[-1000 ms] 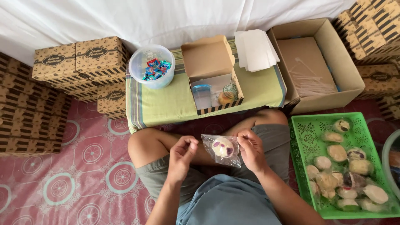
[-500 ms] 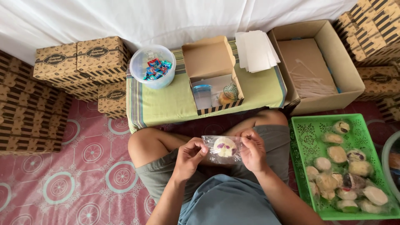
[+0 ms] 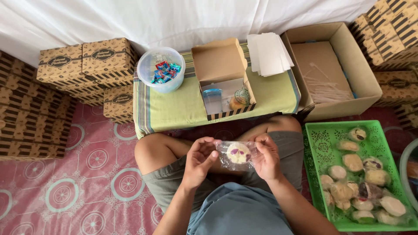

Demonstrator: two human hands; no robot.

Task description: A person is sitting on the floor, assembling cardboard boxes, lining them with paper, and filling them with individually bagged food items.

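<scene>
I sit cross-legged and hold a small round pastry in a clear plastic wrapper (image 3: 237,153) over my lap. My left hand (image 3: 199,162) pinches the wrapper's left edge and my right hand (image 3: 267,157) grips its right side. Just ahead, on a low table with a green striped cloth (image 3: 174,106), stands an open cardboard snack box (image 3: 222,78) holding a sealed water cup (image 3: 212,99) and a wrapped cake (image 3: 240,98).
A green plastic basket (image 3: 322,148) of several wrapped pastries sits at my right. A clear bowl of wrapped candies (image 3: 161,69) and a stack of white paper (image 3: 268,53) lie on the table. A large open carton (image 3: 331,65) and stacked printed boxes (image 3: 82,65) surround the table.
My left hand has come in and taken the wrapper's left edge. The wrapped pastry has turned from tilted to level between both hands.
</scene>
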